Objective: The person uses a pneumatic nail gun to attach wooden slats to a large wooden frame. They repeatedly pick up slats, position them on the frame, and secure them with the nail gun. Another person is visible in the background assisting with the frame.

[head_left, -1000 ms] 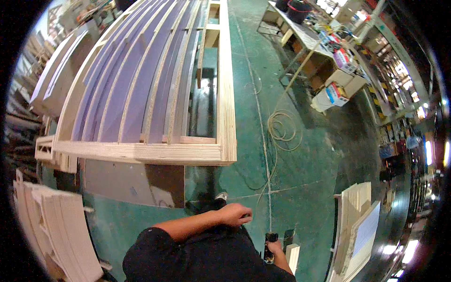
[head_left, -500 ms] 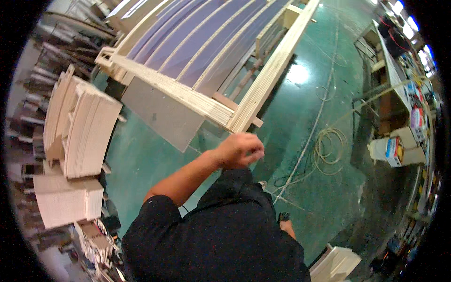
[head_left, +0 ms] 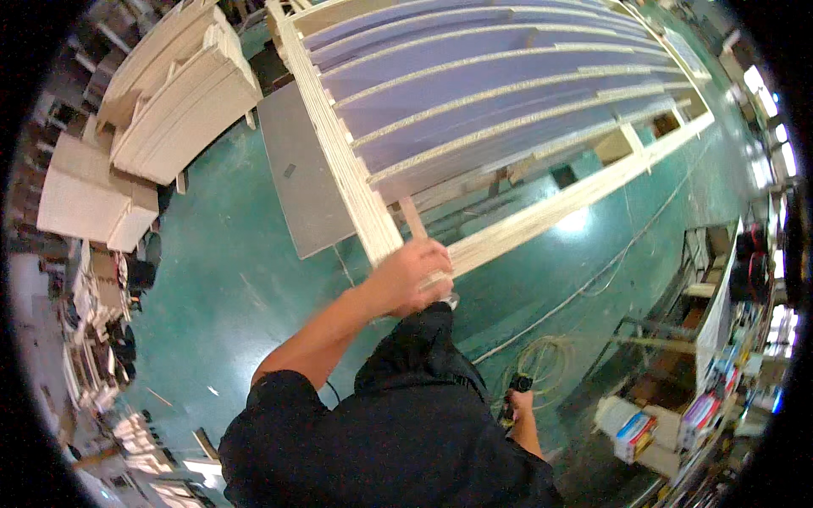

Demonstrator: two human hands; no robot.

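Note:
A large wooden frame (head_left: 508, 231) spans the upper middle, with several curved pale ribs (head_left: 474, 91) over a purple-grey sheet (head_left: 440, 118). At its near corner, my left hand (head_left: 406, 275) has its fingers curled around the timber; the hand covers most of the joint. Just behind it, a short wooden strip (head_left: 412, 218) crosses inside the corner. Low on the right, beside my body, my right hand (head_left: 522, 401) is closed around a black hand tool (head_left: 518, 385). Its exact kind is too small to make out.
A grey board (head_left: 301, 182) lies under the frame's left side. Stacks of curved wooden panels (head_left: 190, 106) stand at the left. A coiled hose (head_left: 542, 360) lies on the green floor right of me, near a cluttered workbench (head_left: 720, 296) and cardboard boxes (head_left: 660, 423).
My view has swung to the right, so the frame appears turned. My left hand has gone from just short of the frame corner onto it. The right hand's black tool shows more fully.

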